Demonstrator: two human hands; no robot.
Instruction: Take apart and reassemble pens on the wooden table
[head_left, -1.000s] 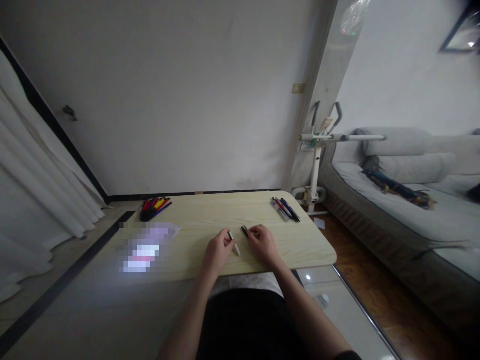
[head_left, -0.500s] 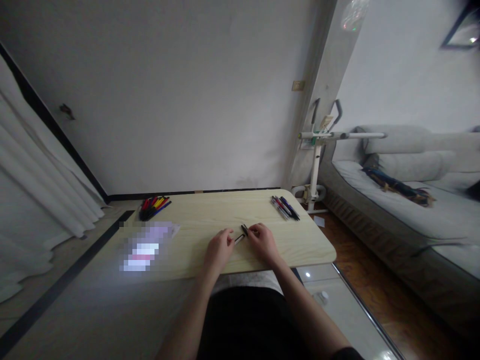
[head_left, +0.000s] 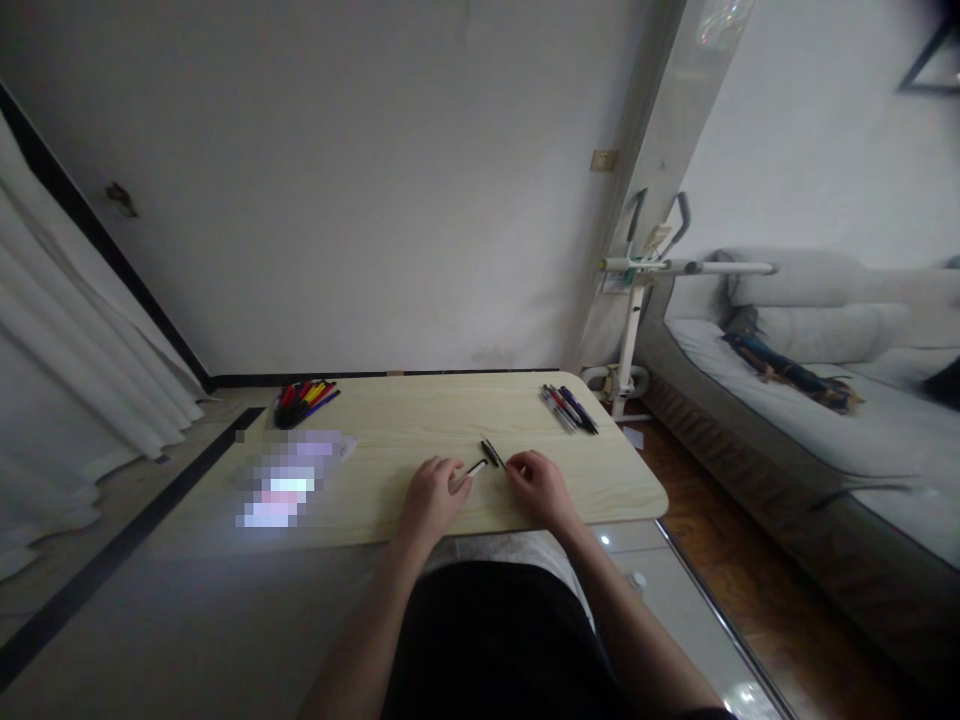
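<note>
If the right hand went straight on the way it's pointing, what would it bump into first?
The right hand would probably meet the dark, pen-like pieces just ahead of it; it may even be touching one, as depth is hard to judge.

Viewed from my remote post through the head camera, no text, label, brand, number or sign can be read anywhere in the room. On the pale table [head_left: 420,415], the white pen [head_left: 471,473], the slim dark items [head_left: 489,453] near it, the multicoloured pens [head_left: 307,400] and the row of pens [head_left: 568,409] are too small for me to make out any marking, while a bright patch [head_left: 281,490] is pixelated beyond reading. I find the small panel [head_left: 658,238] on the exercise machine [head_left: 630,335] equally illegible.
</note>
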